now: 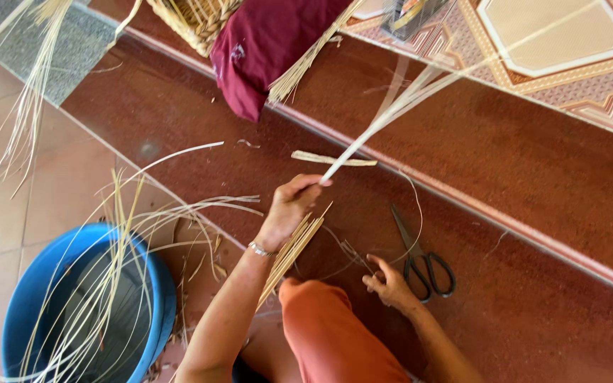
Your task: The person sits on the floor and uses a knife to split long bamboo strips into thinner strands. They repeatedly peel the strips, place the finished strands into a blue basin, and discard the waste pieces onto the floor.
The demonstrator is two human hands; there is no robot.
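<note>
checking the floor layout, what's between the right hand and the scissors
In the head view the right hand rests just left of the black scissors. Only bare reddish floor and a thin loose strand lie between them.

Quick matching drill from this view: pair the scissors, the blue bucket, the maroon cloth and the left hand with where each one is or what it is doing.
1 scissors
2 blue bucket
3 maroon cloth
4 left hand

A holds long pale strips standing in it
B lies on the step edge beside a woven basket
C grips a pale strip
D lies on the red floor by the right hand

Pairs: 1-D, 2-A, 3-B, 4-C
</note>
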